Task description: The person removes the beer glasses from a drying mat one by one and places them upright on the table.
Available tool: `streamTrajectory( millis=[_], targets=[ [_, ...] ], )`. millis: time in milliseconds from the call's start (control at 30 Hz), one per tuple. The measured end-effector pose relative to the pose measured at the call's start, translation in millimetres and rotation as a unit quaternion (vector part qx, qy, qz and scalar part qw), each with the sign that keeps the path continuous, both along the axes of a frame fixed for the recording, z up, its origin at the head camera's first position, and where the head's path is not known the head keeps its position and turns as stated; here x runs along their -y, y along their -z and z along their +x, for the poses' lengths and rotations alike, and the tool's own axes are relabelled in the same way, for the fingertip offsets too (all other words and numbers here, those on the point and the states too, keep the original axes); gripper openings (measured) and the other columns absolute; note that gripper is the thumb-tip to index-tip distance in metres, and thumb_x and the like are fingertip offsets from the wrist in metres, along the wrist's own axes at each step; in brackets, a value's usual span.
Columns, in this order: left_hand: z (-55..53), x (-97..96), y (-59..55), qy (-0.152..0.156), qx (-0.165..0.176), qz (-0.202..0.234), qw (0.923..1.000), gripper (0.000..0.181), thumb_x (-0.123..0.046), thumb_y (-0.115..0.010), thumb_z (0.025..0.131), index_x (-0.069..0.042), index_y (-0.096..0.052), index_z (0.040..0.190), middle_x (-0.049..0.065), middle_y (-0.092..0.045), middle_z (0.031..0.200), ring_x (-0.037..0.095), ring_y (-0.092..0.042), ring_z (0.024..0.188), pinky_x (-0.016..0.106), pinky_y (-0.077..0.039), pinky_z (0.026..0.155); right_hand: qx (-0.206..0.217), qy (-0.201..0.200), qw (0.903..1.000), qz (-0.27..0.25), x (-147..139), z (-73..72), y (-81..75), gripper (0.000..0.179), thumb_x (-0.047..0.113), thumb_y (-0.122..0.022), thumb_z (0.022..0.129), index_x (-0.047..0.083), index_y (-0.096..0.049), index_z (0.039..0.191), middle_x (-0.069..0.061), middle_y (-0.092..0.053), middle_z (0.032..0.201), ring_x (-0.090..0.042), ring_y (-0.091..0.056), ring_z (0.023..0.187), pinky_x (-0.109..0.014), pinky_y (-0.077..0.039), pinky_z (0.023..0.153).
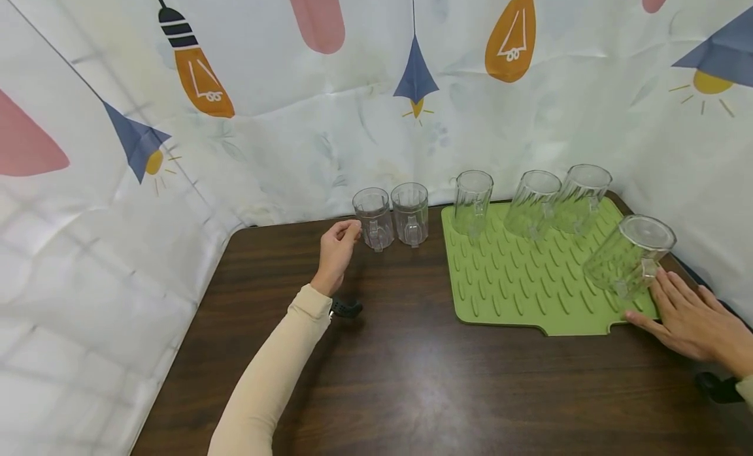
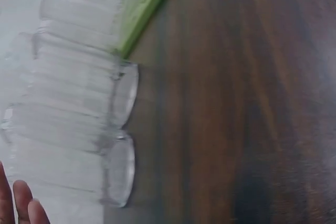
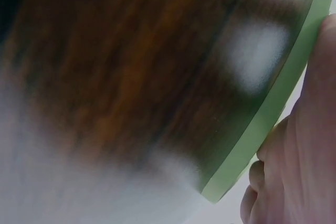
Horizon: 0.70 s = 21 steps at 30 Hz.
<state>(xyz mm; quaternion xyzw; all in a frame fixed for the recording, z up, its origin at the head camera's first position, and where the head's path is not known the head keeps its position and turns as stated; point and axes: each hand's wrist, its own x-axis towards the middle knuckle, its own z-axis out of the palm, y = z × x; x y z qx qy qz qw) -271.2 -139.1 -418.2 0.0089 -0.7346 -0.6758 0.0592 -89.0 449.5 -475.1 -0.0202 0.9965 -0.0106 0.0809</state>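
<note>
Two clear glass mugs stand side by side at the table's back edge, the left mug (image 1: 373, 219) and its neighbour (image 1: 410, 214), handles facing forward. My left hand (image 1: 336, 250) is beside the left mug, fingers loosely bent with nothing between them; its fingertips (image 2: 23, 200) show at the lower left of the left wrist view. On the right, my right hand (image 1: 694, 315) lies flat with spread fingers at the right front corner of the green drying mat (image 1: 518, 286). Close to those fingers is a mug (image 1: 632, 257) upside down on the mat, its handle toward the hand.
Three more upside-down mugs stand along the back of the mat: one left mug (image 1: 472, 204), one middle mug (image 1: 532, 204) and one right mug (image 1: 581, 198). A patterned curtain (image 1: 282, 136) hangs behind the dark wooden table (image 1: 423, 377) and along both sides.
</note>
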Motion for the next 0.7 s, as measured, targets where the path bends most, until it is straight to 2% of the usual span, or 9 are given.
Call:
streamTrajectory(
  millis=[133,233,333,500,600,700],
  targets=[
    [0.0,4.5,-13.3,-0.014,-0.018,0.02,0.9995,0.035,-0.023,-0.063,0.103,0.006,-0.066,0.122,0.003,-0.072,0.1,0.012,-0.067,0.095,0.038,-0.055,0.101,0.001,-0.001,1.0,0.001,-1.3,-0.1,0.3,0.108,0.069,-0.039,0.103,-0.025,-0.017,0.151,-0.042,0.016,0.16,-0.06,0.013,0.151,-0.079,-0.003,0.116],
    [0.8,7.0,-24.2,-0.018,-0.024,0.03,0.9991,0.036,-0.027,-0.063,0.104,0.004,-0.066,0.122,-0.007,-0.07,0.094,0.005,-0.065,0.09,0.031,-0.055,0.097,0.003,0.0,1.0,-0.001,-1.1,0.1,0.6,0.109,0.07,-0.039,0.103,-0.025,-0.017,0.151,-0.042,0.017,0.16,-0.06,0.013,0.151,-0.079,-0.003,0.116],
    [1.5,6.8,-32.3,-0.02,-0.034,0.033,0.9987,0.035,-0.029,-0.064,0.104,0.002,-0.066,0.122,-0.012,-0.069,0.09,0.004,-0.066,0.09,0.029,-0.054,0.095,0.004,0.0,1.0,-0.002,-1.0,1.0,1.2,0.109,0.07,-0.039,0.103,-0.025,-0.017,0.151,-0.043,0.015,0.16,-0.06,0.013,0.151,-0.079,-0.003,0.116],
    [5.6,-2.6,-43.3,-0.015,-0.071,0.056,0.9958,0.038,-0.025,-0.064,0.104,0.008,-0.065,0.124,-0.007,-0.07,0.089,0.007,-0.066,0.09,0.032,-0.054,0.096,0.001,-0.002,1.0,-0.005,-1.4,1.9,1.5,0.109,0.07,-0.04,0.103,-0.024,-0.017,0.152,-0.042,0.014,0.161,-0.06,0.013,0.151,-0.079,-0.003,0.116],
    [10.1,-12.9,-49.2,-0.003,-0.091,0.071,0.9933,0.034,-0.022,-0.062,0.105,0.006,-0.066,0.123,-0.005,-0.07,0.091,0.013,-0.066,0.094,0.034,-0.054,0.097,0.002,0.0,0.9999,-0.01,-1.6,1.0,0.8,0.109,0.07,-0.04,0.103,-0.024,-0.016,0.152,-0.042,0.014,0.161,-0.059,0.013,0.152,-0.078,-0.002,0.117],
    [16.6,-25.2,-53.9,0.018,-0.104,0.079,0.9912,0.029,-0.019,-0.06,0.105,0.004,-0.067,0.122,-0.004,-0.069,0.094,0.018,-0.066,0.098,0.042,-0.052,0.102,0.009,0.001,0.9998,-0.016,-1.2,-0.2,-0.4,0.11,0.07,-0.039,0.103,-0.025,-0.015,0.152,-0.043,0.012,0.161,-0.06,0.013,0.151,-0.077,-0.002,0.118]
  ],
)
